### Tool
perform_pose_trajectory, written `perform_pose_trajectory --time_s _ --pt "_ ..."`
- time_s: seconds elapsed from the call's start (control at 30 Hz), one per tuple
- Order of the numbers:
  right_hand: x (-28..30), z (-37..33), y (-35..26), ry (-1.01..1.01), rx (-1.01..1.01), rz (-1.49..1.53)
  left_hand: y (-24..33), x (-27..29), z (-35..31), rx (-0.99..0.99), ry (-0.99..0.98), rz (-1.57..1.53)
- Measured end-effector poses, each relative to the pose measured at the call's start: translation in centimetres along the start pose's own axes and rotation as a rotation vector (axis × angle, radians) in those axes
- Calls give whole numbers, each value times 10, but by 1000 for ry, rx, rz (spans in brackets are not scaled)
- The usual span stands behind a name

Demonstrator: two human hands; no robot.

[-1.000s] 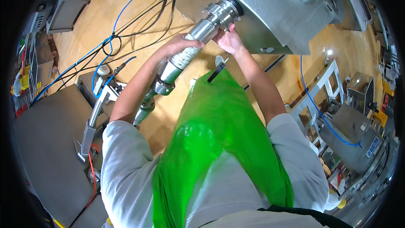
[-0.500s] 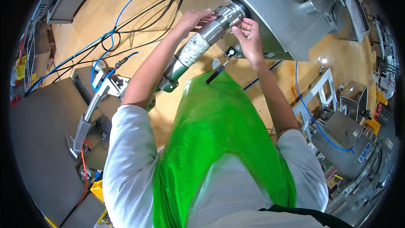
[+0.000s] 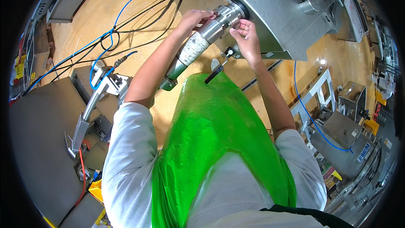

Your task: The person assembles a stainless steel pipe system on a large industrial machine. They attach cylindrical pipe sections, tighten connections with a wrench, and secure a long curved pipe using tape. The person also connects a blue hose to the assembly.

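A shiny metal pipe (image 3: 212, 29), wrapped with a whitish worn band (image 3: 193, 49) lower down, slants up to the side of a large stainless-steel machine (image 3: 270, 19). At its upper end a metal pipe clamp (image 3: 230, 16) sits against a dark ring on the machine. My left hand (image 3: 195, 20) grips the clamp's left side, its fingertips partly hidden. On the other side my right hand (image 3: 247, 41) has thumb and curled fingers at the clamp's edge. Whether a small part lies between those fingertips is hard to make out.
Black and blue cables (image 3: 113, 31) run over the tan floor at left. A handle with a black grip (image 3: 214, 74) juts out below the machine, close to my green apron (image 3: 215, 118). A grey metal cabinet (image 3: 46, 131) stands left; a white frame (image 3: 318, 93) and equipment stand right.
Both hands stay at the clamp. The right hand's fingers have shifted slightly left and closer to the clamp; the view has moved a little.
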State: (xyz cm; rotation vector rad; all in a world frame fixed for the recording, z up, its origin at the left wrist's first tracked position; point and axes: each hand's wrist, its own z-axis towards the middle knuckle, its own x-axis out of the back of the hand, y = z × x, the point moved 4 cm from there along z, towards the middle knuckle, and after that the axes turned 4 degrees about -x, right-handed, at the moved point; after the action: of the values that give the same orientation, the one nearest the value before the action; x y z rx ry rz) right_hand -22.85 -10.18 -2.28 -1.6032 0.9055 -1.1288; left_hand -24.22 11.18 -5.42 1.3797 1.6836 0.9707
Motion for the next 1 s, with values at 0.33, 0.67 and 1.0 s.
perform_pose_trajectory --time_s 0.33,0.67,1.0 --pt "3 5 7 -39 7 -42 12 41 34 -48 102 739" --pt "5 2 -2 -60 -9 -4 -15 6 29 342 -157 -41" --pt "8 3 -6 -68 -16 -26 6 5 17 316 -133 117"
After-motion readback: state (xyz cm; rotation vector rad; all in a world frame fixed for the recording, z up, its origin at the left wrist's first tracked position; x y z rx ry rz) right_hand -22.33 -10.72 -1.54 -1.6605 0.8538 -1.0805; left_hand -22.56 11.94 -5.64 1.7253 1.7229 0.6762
